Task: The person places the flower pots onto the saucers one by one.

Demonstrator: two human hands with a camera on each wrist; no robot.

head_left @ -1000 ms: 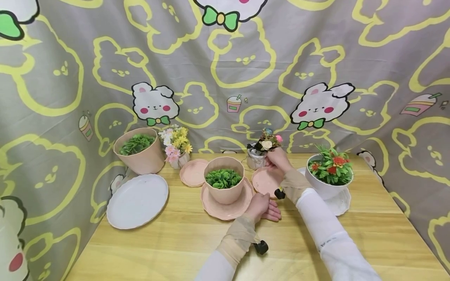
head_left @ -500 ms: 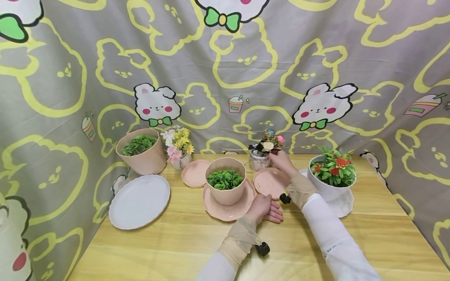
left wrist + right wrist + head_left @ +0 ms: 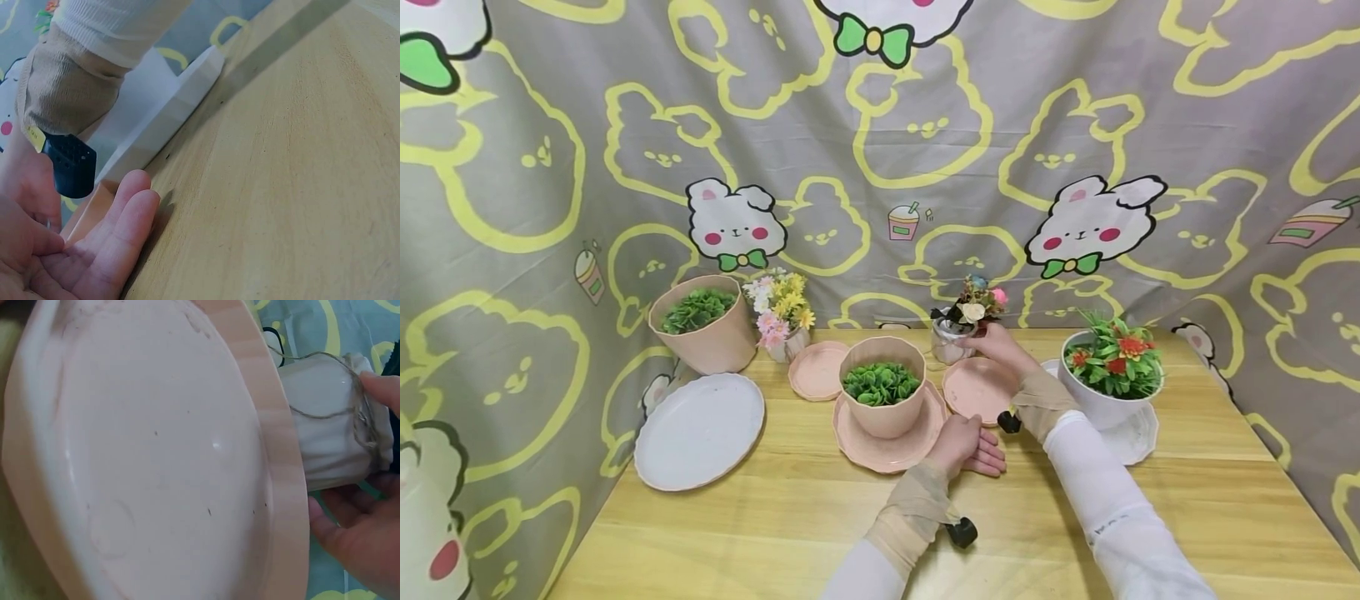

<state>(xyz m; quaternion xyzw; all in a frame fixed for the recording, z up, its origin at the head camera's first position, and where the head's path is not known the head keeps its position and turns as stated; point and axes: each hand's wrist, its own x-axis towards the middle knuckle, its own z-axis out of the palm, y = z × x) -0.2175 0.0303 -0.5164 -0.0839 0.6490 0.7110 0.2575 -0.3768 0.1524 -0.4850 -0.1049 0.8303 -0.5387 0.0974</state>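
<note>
Small white pot, twine-tied and filled with pink, cream and blue flowers, is found at two o'clock from the central peach planter, just before the curtain. It is gripped from three o'clock by the right hand, thumb set at the rim, fingers along the opposite side. Whether the base is lifted cannot be told. A pink saucer is noted at five o'clock from the pot. The left hand is held at four o'clock from the planter, near the tabletop, palm upturned, fingers straight. A red-flowered planter is seated on a white saucer, three o'clock from the peach planter.
</note>
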